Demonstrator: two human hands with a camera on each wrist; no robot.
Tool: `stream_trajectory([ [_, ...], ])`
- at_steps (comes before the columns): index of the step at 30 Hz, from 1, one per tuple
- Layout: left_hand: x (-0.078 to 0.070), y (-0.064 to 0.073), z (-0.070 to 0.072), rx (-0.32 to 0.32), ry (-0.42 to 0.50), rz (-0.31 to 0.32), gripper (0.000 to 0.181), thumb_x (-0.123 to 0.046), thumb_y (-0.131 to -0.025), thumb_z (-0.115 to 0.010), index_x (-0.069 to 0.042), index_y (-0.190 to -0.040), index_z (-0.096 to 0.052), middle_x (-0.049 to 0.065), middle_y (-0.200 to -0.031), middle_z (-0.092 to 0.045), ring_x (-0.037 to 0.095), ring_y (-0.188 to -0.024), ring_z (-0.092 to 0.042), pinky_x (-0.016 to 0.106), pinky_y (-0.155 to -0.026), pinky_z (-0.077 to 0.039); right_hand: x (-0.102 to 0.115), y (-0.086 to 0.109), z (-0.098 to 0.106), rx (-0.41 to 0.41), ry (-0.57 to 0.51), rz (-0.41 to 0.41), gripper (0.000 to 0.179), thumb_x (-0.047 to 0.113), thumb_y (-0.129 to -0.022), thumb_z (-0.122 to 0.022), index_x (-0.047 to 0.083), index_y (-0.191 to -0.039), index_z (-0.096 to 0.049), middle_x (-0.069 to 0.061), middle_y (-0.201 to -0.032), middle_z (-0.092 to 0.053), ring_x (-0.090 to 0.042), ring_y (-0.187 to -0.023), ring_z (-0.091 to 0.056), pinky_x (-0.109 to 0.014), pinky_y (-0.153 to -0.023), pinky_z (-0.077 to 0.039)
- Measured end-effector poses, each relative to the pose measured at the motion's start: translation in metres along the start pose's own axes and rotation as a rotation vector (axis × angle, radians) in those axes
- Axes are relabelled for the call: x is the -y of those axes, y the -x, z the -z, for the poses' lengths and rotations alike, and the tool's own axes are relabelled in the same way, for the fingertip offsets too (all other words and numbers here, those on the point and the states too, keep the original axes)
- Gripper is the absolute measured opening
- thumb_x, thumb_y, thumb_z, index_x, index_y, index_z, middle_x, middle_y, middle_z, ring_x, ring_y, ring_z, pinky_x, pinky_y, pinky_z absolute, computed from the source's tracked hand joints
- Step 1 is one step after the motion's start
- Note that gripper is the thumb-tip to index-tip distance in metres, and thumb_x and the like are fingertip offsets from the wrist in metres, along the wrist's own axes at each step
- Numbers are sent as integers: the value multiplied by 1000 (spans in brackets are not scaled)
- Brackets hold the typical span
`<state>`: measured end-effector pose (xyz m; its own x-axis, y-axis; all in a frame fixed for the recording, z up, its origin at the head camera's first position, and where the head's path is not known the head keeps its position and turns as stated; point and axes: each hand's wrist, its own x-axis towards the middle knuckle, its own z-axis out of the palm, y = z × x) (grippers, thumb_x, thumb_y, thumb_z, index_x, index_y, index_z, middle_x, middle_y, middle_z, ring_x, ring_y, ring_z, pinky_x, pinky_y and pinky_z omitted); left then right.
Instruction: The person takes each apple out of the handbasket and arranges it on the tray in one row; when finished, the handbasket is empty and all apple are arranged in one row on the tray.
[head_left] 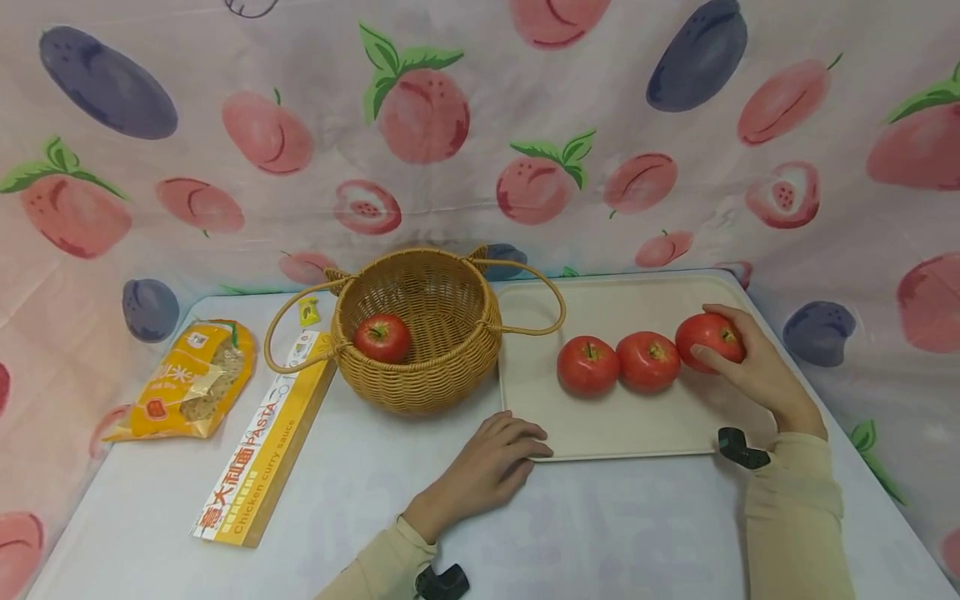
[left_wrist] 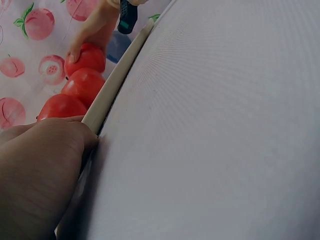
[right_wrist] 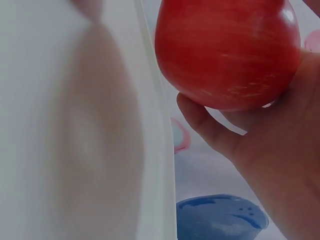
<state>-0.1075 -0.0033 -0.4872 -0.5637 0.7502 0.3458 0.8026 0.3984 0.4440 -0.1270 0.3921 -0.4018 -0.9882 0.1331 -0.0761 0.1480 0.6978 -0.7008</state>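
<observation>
My right hand [head_left: 750, 367] grips a red apple [head_left: 709, 342] over the right part of the beige tray [head_left: 622, 429], thumb on the near side and fingers around the far side. In the right wrist view this apple [right_wrist: 227, 52] fills the upper right, with the tray's rim beside it. Two more red apples, a middle one [head_left: 648, 362] and a left one [head_left: 588, 367], sit side by side on the tray. My left hand [head_left: 483, 467] rests at the tray's front left corner, fingers loosely extended over the rim.
Left of the tray stands a wicker basket [head_left: 420, 387] with one red apple [head_left: 382, 337] inside and loop handles spread outward. A long pasta box [head_left: 262, 446], a yellow bag [head_left: 187, 379] and a small yellow packet [head_left: 309, 312] lie further left. A fruit-print cloth hangs behind.
</observation>
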Motion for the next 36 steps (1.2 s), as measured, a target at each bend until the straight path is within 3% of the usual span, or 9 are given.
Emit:
stream_trajectory([
  [17, -1, 1, 4, -2, 0, -5, 23, -17, -92, -57, -26, -113, -64, -8, -124, -57, 11, -124, -47, 42, -117, -26, -3, -6, -5, -4, 72, 46, 77, 47, -87, -61, 22, -149, -22, -22, -146, -28, -46, -127, -31, -73, -96, -32],
  [36, -1, 0, 1, 7, -5, -12, 24, -18, -93, -56, -27, -113, -64, -9, -124, -56, 10, -124, -46, 41, -117, -25, -19, -10, -13, 34, 106, 30, 79, 48, -88, -59, 17, -149, -20, -26, -143, -28, -49, -123, -33, -72, -94, -36],
])
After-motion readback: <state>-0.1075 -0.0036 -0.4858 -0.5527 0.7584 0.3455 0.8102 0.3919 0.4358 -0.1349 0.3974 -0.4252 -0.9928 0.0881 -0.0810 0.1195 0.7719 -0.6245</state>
